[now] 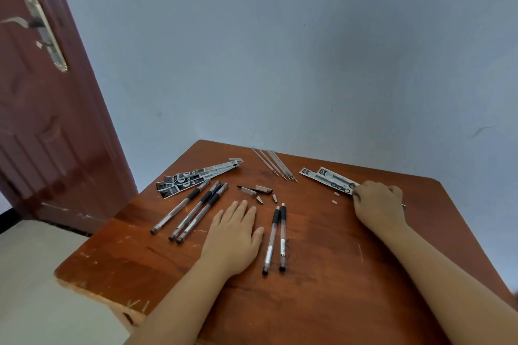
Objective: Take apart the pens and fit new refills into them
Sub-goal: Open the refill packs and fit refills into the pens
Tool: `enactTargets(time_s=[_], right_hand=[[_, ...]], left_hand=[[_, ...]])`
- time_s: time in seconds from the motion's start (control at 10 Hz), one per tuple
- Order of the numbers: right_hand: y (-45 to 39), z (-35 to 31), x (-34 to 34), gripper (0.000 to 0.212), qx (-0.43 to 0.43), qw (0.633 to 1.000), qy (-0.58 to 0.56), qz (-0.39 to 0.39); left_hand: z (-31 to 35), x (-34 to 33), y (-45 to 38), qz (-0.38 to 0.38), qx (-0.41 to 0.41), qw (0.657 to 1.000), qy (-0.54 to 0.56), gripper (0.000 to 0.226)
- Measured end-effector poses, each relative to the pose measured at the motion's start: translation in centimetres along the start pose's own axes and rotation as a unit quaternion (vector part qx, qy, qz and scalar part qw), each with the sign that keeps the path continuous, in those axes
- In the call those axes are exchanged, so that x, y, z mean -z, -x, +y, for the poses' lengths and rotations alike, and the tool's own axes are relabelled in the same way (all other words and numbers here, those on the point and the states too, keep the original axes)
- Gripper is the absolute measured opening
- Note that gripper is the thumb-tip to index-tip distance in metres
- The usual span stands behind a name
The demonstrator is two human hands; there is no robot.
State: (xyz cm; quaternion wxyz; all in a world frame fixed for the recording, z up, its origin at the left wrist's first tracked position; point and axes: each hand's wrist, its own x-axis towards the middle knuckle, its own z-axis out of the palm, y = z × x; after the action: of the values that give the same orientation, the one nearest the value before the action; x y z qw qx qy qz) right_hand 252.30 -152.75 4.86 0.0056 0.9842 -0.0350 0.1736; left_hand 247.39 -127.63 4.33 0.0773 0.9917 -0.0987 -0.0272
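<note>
Reddish-brown wood makes up the worktop, scratched pale along its near-left edge. The left hand lies flat on it, palm down, fingers straight and slightly spread, holding nothing. Just to its right, two pen barrels lie side by side with black grips at the far end, close to the thumb but not touching it. On the other side of this hand, three pens lie in a loose fan, slanting away toward the far right, their near ends a little apart from the wrist. Beyond the fingertips sit the pen caps and two small tips, near each other.

The right hand rests well apart from the left one, fingers curled down onto the near end of the refill packets, which stretch away to the far left of it; it appears to pinch them against the wood. Two pale scraps lie just left of that hand.

At the far edge, several bare refills lie together, between the two groups of packaging. Empty black wrappers lie at far left, beside the three pens. A dark red door with a metal handle stands to the left.
</note>
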Motion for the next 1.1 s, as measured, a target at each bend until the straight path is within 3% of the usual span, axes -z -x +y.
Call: enactTargets(time_s=[0.1, 0.3, 0.4, 0.5, 0.6, 0.7, 0.8, 0.9, 1.0, 1.1], right_hand=[[0.2, 0.4, -0.3, 0.009, -0.021, 0.994, -0.061, 0.087], [2.0, 0.9, 1.9, 0.004, -0.045, 0.969, -0.189, 0.156], [3.5, 0.3, 3.5, 0.010, -0.041, 0.938, -0.321, 0.123], [5.1, -1.0, 4.5, 0.015, -0.039, 0.903, -0.418, 0.091], [6.1, -2.0, 4.7, 0.028, -0.028, 0.878, -0.475, 0.058], [6.7, -2.3, 4.6, 0.038, -0.003, 0.873, -0.486, 0.035], [6.8, -1.8, 4.8, 0.036, 0.025, 0.874, -0.485, 0.023], [6.3, -0.9, 5.1, 0.027, 0.027, 0.874, -0.482, 0.058], [5.9, 0.0, 5.8, 0.029, -0.010, 0.849, -0.518, 0.104], [5.7, 1.3, 6.9, 0.030, -0.028, 0.814, -0.576, 0.063]], left_hand=[[0.0, 0.1, -0.1, 0.003, 0.000, 1.000, 0.001, 0.051], [0.4, 0.6, 0.3, 0.033, 0.009, 0.999, 0.011, 0.051], [2.0, 1.5, 0.4, 0.134, -0.008, 0.987, 0.088, 0.047], [5.1, 2.8, 0.0, 0.162, -0.010, 0.938, 0.306, 0.041], [8.0, 3.3, -0.9, 0.142, 0.015, 0.847, 0.512, 0.034], [9.4, 3.3, -2.1, 0.160, 0.026, 0.784, 0.599, 0.026], [10.1, 3.6, -2.9, 0.151, 0.024, 0.743, 0.652, 0.019], [10.2, 3.9, -3.5, 0.124, -0.029, 0.758, 0.640, 0.026], [10.2, 3.8, -3.3, 0.022, -0.124, 0.790, 0.600, 0.031], [10.5, 3.7, -2.8, -0.085, -0.175, 0.793, 0.578, 0.030]])
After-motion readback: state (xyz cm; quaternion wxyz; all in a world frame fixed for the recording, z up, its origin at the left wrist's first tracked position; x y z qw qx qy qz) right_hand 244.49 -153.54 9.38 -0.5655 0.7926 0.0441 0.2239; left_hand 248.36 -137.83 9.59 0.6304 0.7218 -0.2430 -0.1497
